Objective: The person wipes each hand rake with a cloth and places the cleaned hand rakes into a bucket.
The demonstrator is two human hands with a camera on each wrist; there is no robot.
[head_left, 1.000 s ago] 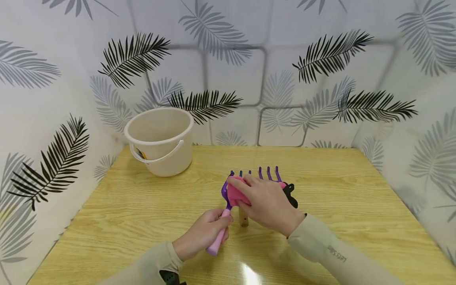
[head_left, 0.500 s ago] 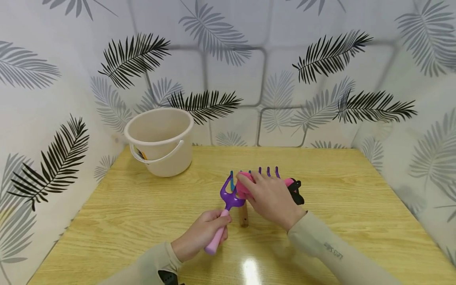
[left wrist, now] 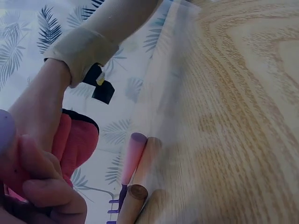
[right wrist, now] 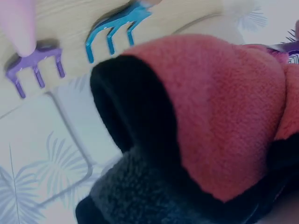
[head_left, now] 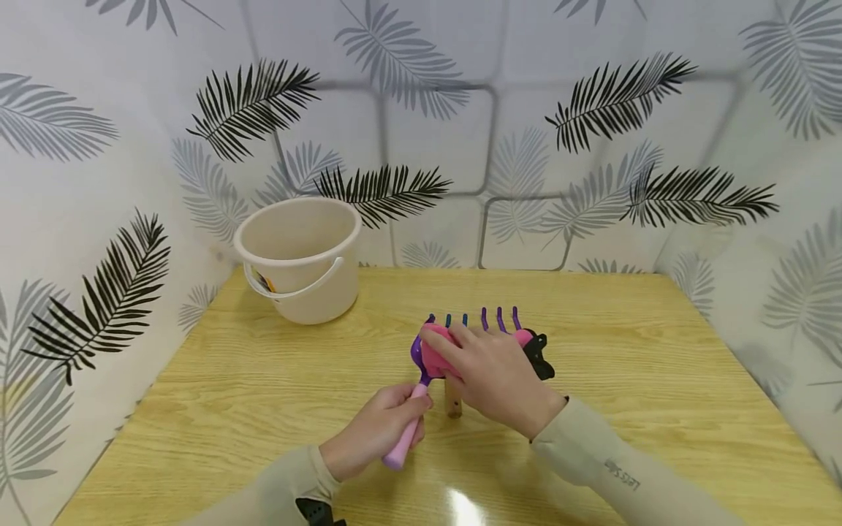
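Pink-handled fork (head_left: 419,391) is gripped by left hand (head_left: 375,431), while right hand (head_left: 495,378) holds pink cloth (head_left: 435,356) against it

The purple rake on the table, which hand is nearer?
Right. The right hand partly covers the purple rake in the head view; the left hand is farther, at lower left.

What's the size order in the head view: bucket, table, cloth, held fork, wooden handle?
1. Table
2. Bucket
3. Cloth and held fork: too close to rank, both partly covered
4. Wooden handle, only partly showing
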